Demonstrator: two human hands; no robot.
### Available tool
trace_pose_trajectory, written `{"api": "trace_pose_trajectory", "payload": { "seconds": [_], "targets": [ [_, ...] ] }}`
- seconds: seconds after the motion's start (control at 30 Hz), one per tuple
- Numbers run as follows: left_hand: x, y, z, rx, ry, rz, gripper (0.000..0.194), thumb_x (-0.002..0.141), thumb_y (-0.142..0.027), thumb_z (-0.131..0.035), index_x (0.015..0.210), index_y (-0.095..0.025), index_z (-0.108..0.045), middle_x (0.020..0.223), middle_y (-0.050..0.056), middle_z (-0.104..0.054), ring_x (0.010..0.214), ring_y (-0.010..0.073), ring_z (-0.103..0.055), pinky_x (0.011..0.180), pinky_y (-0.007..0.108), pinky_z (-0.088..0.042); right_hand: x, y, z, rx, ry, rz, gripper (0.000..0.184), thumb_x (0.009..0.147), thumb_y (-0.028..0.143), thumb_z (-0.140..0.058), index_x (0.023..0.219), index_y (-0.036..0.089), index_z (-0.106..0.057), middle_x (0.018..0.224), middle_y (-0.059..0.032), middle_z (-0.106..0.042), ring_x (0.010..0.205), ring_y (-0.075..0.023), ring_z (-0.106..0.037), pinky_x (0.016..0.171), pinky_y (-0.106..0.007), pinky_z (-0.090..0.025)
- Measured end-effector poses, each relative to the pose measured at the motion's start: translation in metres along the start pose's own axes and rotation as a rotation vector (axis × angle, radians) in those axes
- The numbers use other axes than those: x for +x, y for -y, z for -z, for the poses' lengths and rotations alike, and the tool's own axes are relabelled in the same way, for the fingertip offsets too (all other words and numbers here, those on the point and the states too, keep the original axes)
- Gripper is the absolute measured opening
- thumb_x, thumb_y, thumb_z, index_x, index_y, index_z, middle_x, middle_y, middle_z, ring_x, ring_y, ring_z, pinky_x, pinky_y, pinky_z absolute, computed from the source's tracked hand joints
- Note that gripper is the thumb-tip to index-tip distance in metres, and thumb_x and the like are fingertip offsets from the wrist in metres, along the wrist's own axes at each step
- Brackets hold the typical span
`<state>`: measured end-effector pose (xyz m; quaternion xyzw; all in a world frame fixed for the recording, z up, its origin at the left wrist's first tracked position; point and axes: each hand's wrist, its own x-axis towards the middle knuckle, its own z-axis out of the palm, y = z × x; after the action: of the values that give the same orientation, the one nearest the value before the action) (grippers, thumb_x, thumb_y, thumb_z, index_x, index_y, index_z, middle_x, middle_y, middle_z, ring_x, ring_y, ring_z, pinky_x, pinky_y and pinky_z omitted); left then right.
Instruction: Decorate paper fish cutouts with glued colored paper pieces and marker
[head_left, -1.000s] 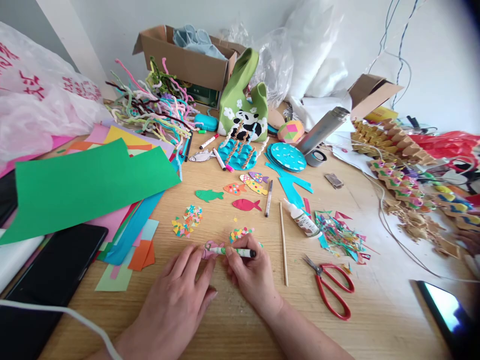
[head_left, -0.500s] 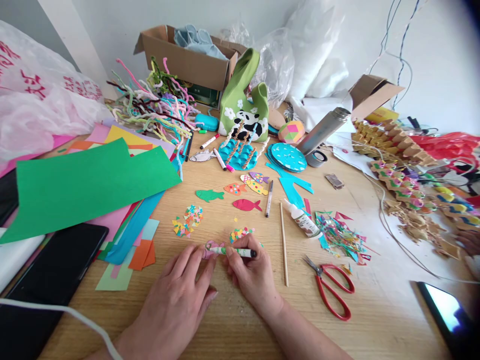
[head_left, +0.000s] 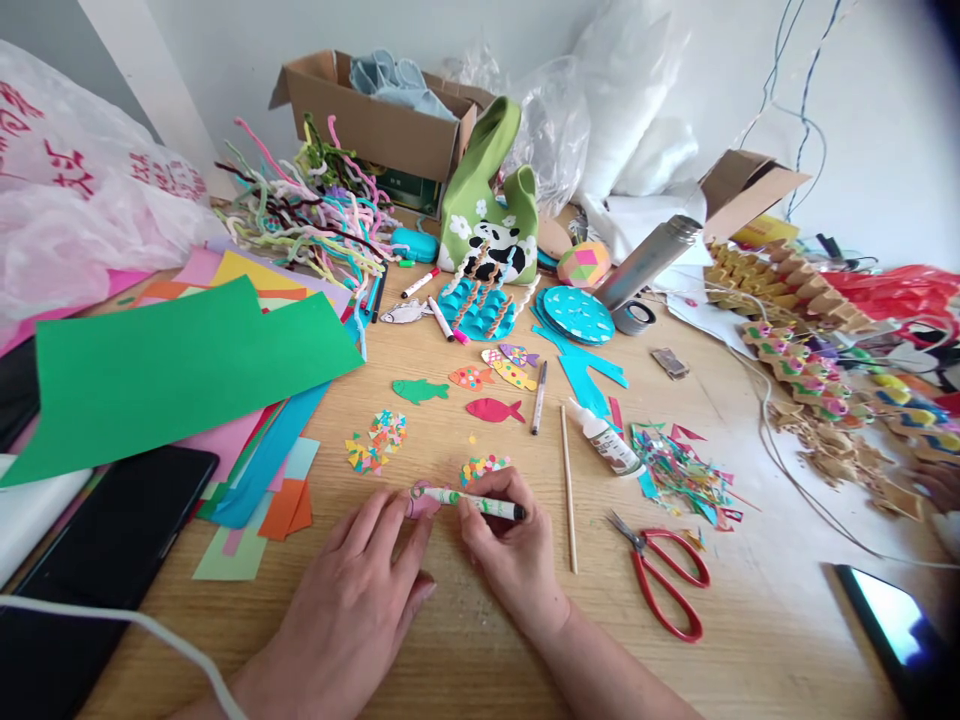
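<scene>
My right hand [head_left: 514,545] is closed round a white marker [head_left: 476,503] with green print and a black end. Its tip reaches a small pink paper cutout [head_left: 421,503], partly covered by fingers. My left hand [head_left: 360,575] holds this cutout against the table with its fingertips, the thumb apart. Just beyond lie round confetti dots [head_left: 485,468] and a pile of small paper bits [head_left: 377,442]. Farther off are a green paper fish [head_left: 420,390], a red paper fish [head_left: 495,410], an orange dotted fish [head_left: 471,377] and several decorated ones.
To the right lie a wooden stick [head_left: 568,490], a glue bottle [head_left: 611,445], red-handled scissors [head_left: 664,570] and paper scraps [head_left: 686,470]. Green paper [head_left: 187,370] and a black phone [head_left: 112,560] lie left. A panda bag [head_left: 487,215] and a steel flask [head_left: 652,262] stand behind.
The marker and my right hand have shifted slightly to the right, and the marker's black end has dipped a little. My left hand stays in place on the pink cutout.
</scene>
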<state>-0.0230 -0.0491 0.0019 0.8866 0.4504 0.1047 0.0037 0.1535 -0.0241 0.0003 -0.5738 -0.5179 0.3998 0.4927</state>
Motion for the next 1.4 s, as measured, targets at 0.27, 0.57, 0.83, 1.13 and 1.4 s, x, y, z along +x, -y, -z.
{"api": "trace_pose_trajectory", "payload": {
  "seconds": [0.27,0.57,0.83,1.13,1.4],
  "targets": [
    [-0.0014,0.0006,-0.0015,0.001,0.009,0.004,0.05,0.087,-0.03,-0.062,0.134,-0.013,-0.057,0.132,0.016,-0.059,0.124,0.0328,-0.05,0.1,0.047,-0.047,0.0022,0.0042,-0.0012,-0.051,0.07,-0.014,0.007,0.078,0.02,-0.06,0.072,0.021,-0.055,0.057,0.0042,-0.054,0.047,-0.0095,-0.042,0.044,-0.021,-0.032],
    [-0.0011,0.0006,-0.0011,0.012,0.01,0.005,0.047,0.087,-0.031,-0.063,0.131,-0.013,-0.059,0.13,0.017,-0.06,0.123,0.0332,-0.05,0.1,0.048,-0.047,0.0004,0.0032,-0.0012,-0.067,0.076,-0.056,0.009,0.077,0.022,-0.061,0.071,0.021,-0.054,0.056,0.0053,-0.05,0.047,-0.0093,-0.039,0.044,-0.022,-0.029],
    [0.0001,0.0004,0.0002,0.008,0.001,-0.002,0.051,0.086,-0.029,-0.064,0.134,-0.013,-0.057,0.132,0.016,-0.059,0.124,0.0324,-0.049,0.1,0.047,-0.047,-0.0008,-0.0041,-0.0002,-0.064,0.019,-0.059,0.011,0.08,0.023,-0.06,0.072,0.021,-0.054,0.054,0.0063,-0.046,0.047,-0.0092,-0.036,0.044,-0.021,-0.028],
    [-0.0004,-0.0001,-0.0005,0.004,0.013,0.006,0.049,0.086,-0.03,-0.065,0.131,-0.012,-0.059,0.131,0.017,-0.06,0.123,0.0333,-0.05,0.1,0.048,-0.048,0.0001,0.0008,-0.0008,-0.062,0.059,-0.042,0.013,0.08,0.024,-0.06,0.07,0.021,-0.051,0.052,0.0076,-0.043,0.045,-0.0084,-0.033,0.043,-0.021,-0.026],
    [-0.0011,-0.0005,-0.0001,0.003,0.03,0.022,0.047,0.088,-0.028,-0.06,0.133,-0.015,-0.058,0.133,0.015,-0.059,0.126,0.0323,-0.049,0.103,0.048,-0.046,-0.0001,-0.0025,-0.0012,-0.063,0.034,-0.07,0.014,0.08,0.024,-0.06,0.07,0.022,-0.051,0.051,0.0079,-0.042,0.044,-0.0082,-0.032,0.042,-0.021,-0.025]
  ]
}}
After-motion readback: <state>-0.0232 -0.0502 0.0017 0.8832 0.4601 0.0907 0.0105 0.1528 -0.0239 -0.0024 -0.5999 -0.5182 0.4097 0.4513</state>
